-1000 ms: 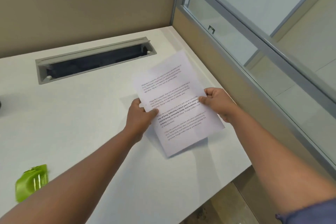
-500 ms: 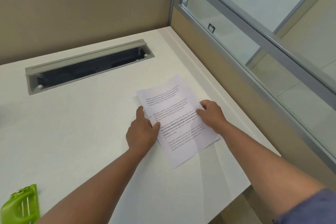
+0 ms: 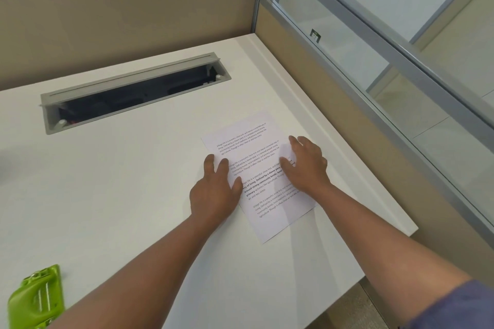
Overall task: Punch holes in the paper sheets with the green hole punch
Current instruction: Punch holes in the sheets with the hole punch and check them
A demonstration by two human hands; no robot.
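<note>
The desk (image 3: 120,195) carries one paper stack (image 3: 256,168), flat near its right edge, how many sheets I cannot tell. Two hands lie on it with fingers straight and gripping nothing: the left hand (image 3: 215,189) presses the stack's left edge, the right hand (image 3: 304,165) its right half. To do this well, square the edges before letting go. One green punch (image 3: 37,299) waits well apart at the near left.

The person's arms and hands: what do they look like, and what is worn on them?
Both forearms are bare, with no watch, ring or glove visible on the left hand or the right hand. Only the right arm shows clothing: a blue-grey sleeve at the lower right corner. The left arm's upper part is out of frame.
</note>
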